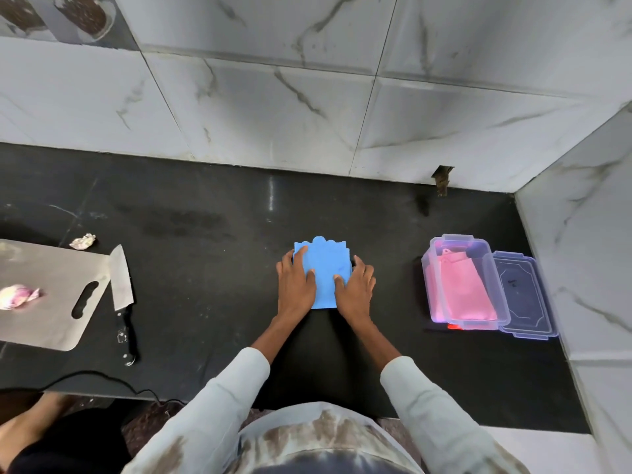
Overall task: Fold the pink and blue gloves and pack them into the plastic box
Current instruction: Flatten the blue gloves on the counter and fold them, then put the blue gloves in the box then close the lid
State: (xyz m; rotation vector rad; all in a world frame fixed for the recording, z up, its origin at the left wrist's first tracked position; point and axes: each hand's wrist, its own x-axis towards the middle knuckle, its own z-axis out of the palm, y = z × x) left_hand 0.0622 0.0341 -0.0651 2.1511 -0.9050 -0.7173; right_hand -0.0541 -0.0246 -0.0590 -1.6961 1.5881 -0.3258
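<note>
A folded blue glove [325, 265] lies flat on the black counter in the middle of the view, its fingertip edge pointing at the wall. My left hand [297, 285] presses on its left side, and my right hand [355, 289] presses on its right side, fingers spread flat on the glove. To the right stands the clear plastic box [431, 265], and a folded pink glove [461, 289] lies inside it. The lower part of the blue glove is hidden under my hands.
The box's clear lid [526, 295] lies right of the box, close to the side wall. At the left are a steel cutting board [44, 295] with an onion piece [18, 295], a large knife [121, 289], and crumpled peel [83, 241]. A black cable [85, 374] runs along the counter's front edge.
</note>
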